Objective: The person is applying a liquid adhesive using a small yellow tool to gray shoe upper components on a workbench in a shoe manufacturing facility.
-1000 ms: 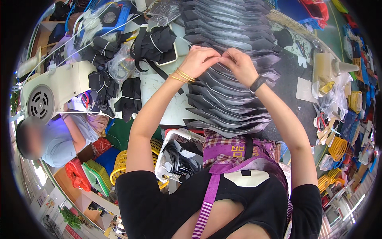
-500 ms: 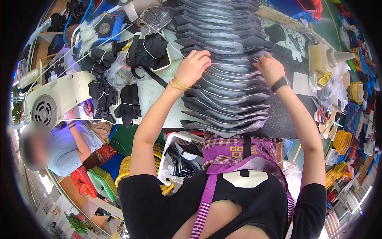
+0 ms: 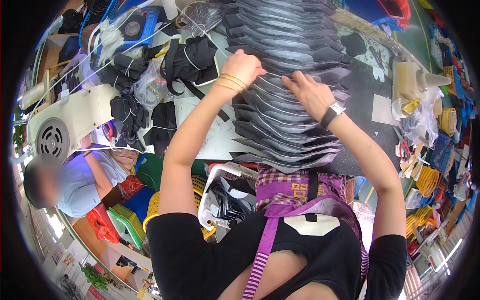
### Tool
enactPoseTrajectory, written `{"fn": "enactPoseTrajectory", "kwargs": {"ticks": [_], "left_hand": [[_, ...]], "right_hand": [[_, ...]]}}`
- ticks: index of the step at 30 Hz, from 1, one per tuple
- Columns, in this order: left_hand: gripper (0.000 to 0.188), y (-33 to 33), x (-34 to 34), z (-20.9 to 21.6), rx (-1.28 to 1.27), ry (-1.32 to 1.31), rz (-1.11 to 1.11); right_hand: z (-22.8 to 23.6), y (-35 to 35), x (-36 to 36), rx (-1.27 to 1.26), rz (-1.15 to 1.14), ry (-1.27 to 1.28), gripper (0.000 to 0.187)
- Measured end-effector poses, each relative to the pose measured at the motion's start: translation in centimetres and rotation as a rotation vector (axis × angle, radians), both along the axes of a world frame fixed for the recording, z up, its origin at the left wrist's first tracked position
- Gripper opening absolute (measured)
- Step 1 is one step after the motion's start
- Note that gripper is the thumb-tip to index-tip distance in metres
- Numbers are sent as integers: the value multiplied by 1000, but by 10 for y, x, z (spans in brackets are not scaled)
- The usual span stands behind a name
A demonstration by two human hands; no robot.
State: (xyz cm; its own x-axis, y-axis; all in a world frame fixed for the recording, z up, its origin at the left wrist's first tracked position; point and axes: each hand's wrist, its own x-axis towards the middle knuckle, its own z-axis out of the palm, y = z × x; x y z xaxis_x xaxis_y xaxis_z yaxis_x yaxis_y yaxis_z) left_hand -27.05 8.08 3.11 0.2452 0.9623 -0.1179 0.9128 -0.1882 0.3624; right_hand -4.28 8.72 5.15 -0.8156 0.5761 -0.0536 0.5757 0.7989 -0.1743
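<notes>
A long row of thin, curved black-and-grey sheet pieces (image 3: pixel 287 127) lies overlapped on the work table, running away from me. My left hand (image 3: pixel 242 69) is at the row's left edge, thumb and fingertips pinched on the rim of one dark curved piece. Over the middle right of the row is my right hand (image 3: pixel 311 95), fingers apart and bent, its fingertips touching or just above the pieces. Nothing shows in its grasp. Exactly what the pieces belong to cannot be made out.
Left of the row lie tied bundles of black pieces (image 3: pixel 192 60) and a cream machine (image 3: pixel 72 120); a person (image 3: pixel 82 182) sits beyond. Below the table edge is a white basket (image 3: pixel 212 182). On the right are scissors (image 3: pixel 404 150) and a cream container (image 3: pixel 404 82).
My right hand has left the row's right edge and moved left over its middle, its fingers spreading. My left hand stays at the left edge, its fingertips slightly lower.
</notes>
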Motion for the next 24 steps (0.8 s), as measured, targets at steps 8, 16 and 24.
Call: {"fn": "enactPoseTrajectory", "kwargs": {"ticks": [8, 16, 24], "left_hand": [[25, 23, -10, -11, -16, 28, -72], [25, 22, -4, -12, 9, 166, 43], [17, 10, -13, -1, 232, 298, 43]], "right_hand": [[-4, 2, -6, 45, 40, 39, 33], [11, 16, -28, -70, -185, 220, 32], [-15, 29, -75, 156, -67, 157, 5]]}}
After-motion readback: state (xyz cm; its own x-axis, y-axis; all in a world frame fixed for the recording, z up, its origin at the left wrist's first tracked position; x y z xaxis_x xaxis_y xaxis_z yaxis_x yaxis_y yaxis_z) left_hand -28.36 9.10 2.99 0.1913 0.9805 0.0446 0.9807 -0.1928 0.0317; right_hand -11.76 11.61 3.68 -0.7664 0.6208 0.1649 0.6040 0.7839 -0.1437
